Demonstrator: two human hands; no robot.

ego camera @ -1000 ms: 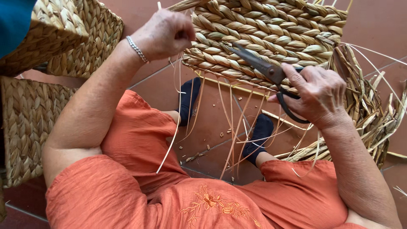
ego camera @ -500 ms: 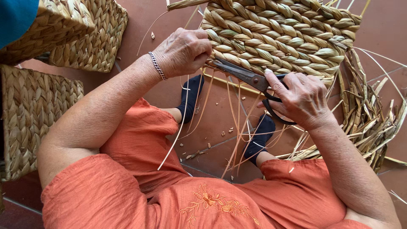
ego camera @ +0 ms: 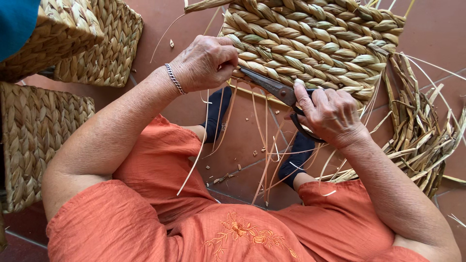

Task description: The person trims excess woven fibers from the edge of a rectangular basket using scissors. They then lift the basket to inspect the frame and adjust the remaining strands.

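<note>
A woven basket of braided straw is held up in front of me, its lower rim over my knees. My left hand, with a silver bracelet at the wrist, pinches a thin loose strand at the basket's lower left edge. My right hand grips the black handles of large dark scissors. The blades point left toward the fingertips of my left hand, at the rim. Several loose pale strands hang down from the rim between my legs.
Finished woven baskets stand at the upper left, another at the left edge. A pile of dry straw lies on the right. Cut bits litter the red tile floor. My feet wear dark socks.
My left hand has come down from above the rim to its lower left edge. The scissors have swung left and closer, their tips now near my left fingers.
</note>
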